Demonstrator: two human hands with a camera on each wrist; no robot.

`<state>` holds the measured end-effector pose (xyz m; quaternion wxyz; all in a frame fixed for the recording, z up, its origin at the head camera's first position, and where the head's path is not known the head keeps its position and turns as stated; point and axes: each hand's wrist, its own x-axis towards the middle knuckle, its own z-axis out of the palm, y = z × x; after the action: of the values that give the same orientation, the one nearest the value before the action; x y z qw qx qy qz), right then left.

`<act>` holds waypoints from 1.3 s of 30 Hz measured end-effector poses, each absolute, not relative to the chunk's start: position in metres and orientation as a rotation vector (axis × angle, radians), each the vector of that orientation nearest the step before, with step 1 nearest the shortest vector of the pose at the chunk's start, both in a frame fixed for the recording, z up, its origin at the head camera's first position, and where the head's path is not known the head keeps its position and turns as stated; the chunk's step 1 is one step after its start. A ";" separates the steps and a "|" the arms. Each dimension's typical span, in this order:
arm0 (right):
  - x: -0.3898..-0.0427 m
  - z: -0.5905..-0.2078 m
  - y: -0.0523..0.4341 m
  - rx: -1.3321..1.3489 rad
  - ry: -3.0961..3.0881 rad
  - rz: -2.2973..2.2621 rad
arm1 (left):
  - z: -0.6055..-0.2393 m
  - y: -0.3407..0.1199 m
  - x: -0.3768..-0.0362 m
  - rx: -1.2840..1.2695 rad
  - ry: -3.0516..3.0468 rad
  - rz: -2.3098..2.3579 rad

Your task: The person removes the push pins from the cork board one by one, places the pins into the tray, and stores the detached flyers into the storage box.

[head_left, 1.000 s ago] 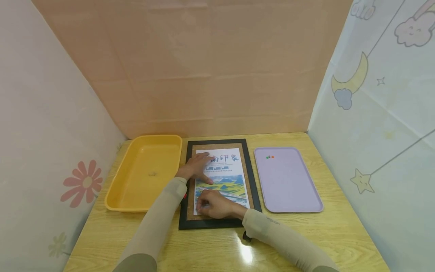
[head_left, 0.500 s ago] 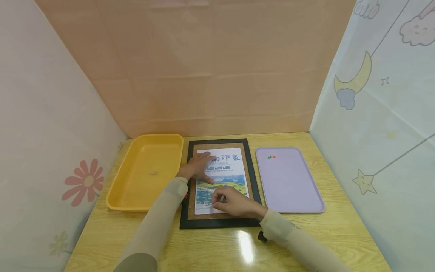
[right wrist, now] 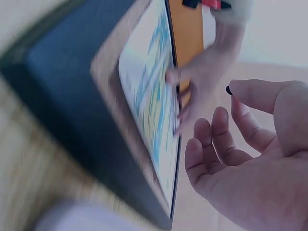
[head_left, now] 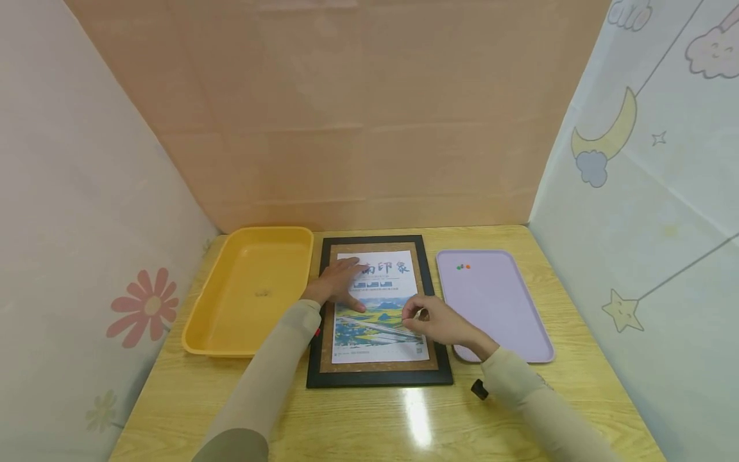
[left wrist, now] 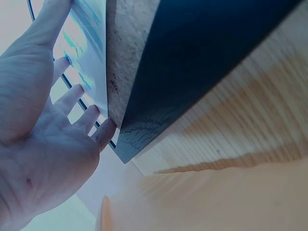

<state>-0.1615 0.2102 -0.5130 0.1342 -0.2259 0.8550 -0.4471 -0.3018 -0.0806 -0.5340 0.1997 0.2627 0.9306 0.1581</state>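
Note:
A printed poster with a landscape and large characters lies on a cork board with a black frame. My left hand rests on the poster's upper left side with fingers spread; in the left wrist view its fingertips reach the paper's edge. Over the poster's right edge is my right hand, thumb and index finger pinched together. Between those tips the right wrist view shows a small black pushpin, mostly hidden by the fingers.
To the left stands a deep yellow tray. A lilac tray on the right bears several tiny green and orange pieces near its far end. A wall covering rises behind the wooden table, with others at both sides.
My right hand has moved from the poster's lower left corner rightward and away from me to its right edge, uncovering the lower part. My left hand has stayed in place.

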 end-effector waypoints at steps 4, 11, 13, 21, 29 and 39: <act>-0.169 -0.513 0.236 -0.542 2.510 -1.336 | -0.530 -0.080 -0.299 0.747 2.610 0.434; -0.184 -0.514 0.279 -0.317 2.642 -1.340 | -0.528 -0.079 -0.297 0.732 2.610 0.430; -0.188 -0.514 0.291 -0.273 2.678 -1.327 | -0.528 -0.078 -0.297 0.733 2.607 0.428; -0.205 -0.518 0.331 -0.163 2.809 -1.229 | -0.527 -0.079 -0.296 0.734 2.613 0.440; -0.220 -0.518 0.351 -0.031 2.909 -1.177 | -0.526 -0.080 -0.295 0.722 2.618 0.444; -0.240 -0.522 0.367 0.094 2.885 -1.157 | -0.527 -0.082 -0.296 0.713 2.599 0.466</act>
<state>-0.2400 0.3669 -0.5224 0.0160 0.0301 0.9275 -0.3722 -0.2963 -0.0817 -0.5271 0.2020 0.2552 0.9307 0.1671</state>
